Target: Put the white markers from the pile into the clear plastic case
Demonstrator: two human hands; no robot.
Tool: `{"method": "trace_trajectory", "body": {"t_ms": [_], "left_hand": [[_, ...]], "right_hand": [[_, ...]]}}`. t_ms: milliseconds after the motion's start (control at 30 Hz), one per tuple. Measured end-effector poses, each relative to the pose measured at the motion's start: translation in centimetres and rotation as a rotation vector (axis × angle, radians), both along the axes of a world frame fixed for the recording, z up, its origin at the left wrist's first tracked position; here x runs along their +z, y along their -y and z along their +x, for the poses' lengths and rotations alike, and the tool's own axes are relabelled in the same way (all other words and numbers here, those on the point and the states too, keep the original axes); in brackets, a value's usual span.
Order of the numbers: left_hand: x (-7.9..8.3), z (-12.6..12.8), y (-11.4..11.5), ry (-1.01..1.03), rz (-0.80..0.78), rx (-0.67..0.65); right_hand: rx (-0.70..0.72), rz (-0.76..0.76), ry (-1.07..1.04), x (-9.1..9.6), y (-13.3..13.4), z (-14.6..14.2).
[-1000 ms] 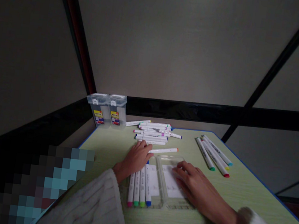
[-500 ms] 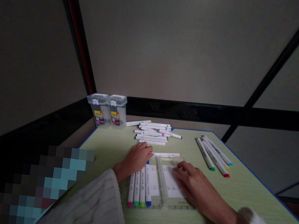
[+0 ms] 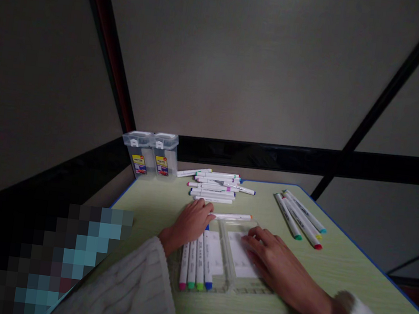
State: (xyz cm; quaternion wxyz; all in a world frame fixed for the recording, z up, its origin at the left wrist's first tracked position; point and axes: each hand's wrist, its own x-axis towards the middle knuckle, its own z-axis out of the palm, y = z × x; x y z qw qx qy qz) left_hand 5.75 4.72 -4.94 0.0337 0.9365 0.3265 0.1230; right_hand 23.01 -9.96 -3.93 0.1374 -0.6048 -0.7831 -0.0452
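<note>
My left hand [image 3: 193, 220] is closed at the left end of a white marker with an orange tip [image 3: 233, 216], which lies crosswise beyond a clear plastic case. The case [image 3: 231, 277] is spread out in two halves. Several white markers [image 3: 200, 263] with pink, green and blue ends lie side by side in its left half, their far ends partly under my left hand. Over the right half, my right hand [image 3: 268, 251] rests with bent fingers apart, near a white paper insert [image 3: 237, 254]. Nothing shows in its fingers.
A pile of white markers [image 3: 213, 187] lies at the back of the table. Two clear lidded boxes [image 3: 150, 155] stand at the back left. Several thick markers [image 3: 299, 219] lie at the right. A blue edge [image 3: 355, 246] borders the table, with a wall behind.
The orange-tipped marker has shifted very slightly left at my left hand. My right hand and the case look unchanged.
</note>
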Motion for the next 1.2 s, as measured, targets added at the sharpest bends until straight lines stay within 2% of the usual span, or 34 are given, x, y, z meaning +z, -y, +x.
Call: {"method": "trace_trajectory", "body": {"t_ms": [300,567,800,1067,1200], "left_hand": [[0.2,-0.2,0.3,0.016,-0.065,0.025],[-0.2,0.0,-0.4,0.11,-0.123,-0.048],[0.1,0.0,-0.7,0.178,-0.121,-0.091],[0.1,0.2,-1.0,0.439,-0.183,-0.041],[0.5,0.6,-1.1,0.633,-0.276,0.022]], "right_hand": [[0.01,0.005,-0.017,-0.2,0.0,0.1],[0.009,0.005,-0.022,-0.4,-0.1,0.1],[0.01,-0.006,-0.022,-0.5,-0.1,0.2],[0.007,-0.017,-0.01,-0.2,0.0,0.2],[-0.001,-0.021,-0.005,0.0,0.1,0.1]]}}
